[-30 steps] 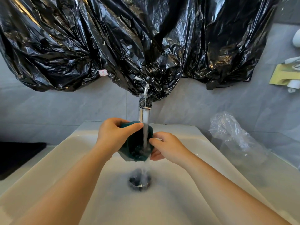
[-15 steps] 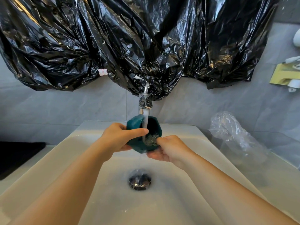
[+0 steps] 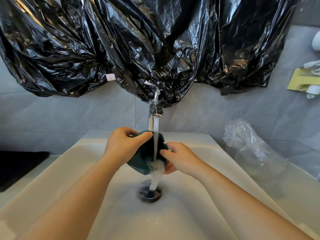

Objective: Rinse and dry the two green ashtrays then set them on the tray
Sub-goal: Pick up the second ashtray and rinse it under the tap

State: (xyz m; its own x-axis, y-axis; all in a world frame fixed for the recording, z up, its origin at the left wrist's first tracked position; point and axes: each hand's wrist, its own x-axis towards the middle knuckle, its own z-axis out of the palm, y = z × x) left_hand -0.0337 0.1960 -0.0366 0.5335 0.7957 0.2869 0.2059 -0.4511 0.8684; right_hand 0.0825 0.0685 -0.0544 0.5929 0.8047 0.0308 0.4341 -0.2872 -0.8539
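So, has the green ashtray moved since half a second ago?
Yes. The ashtray has dropped lower below the faucet, nearer the drain, and tipped so water spills out.

Green ashtray point(image 3: 140, 161) partly covered by left hand point(image 3: 123, 148) and right hand point(image 3: 180, 158); tap point(image 3: 151, 123) top hidden under black plastic point(image 3: 155, 40).

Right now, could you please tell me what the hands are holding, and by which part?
One green ashtray, tilted under the stream: the left hand grips its upper rim, the right hand its right-hand edge.
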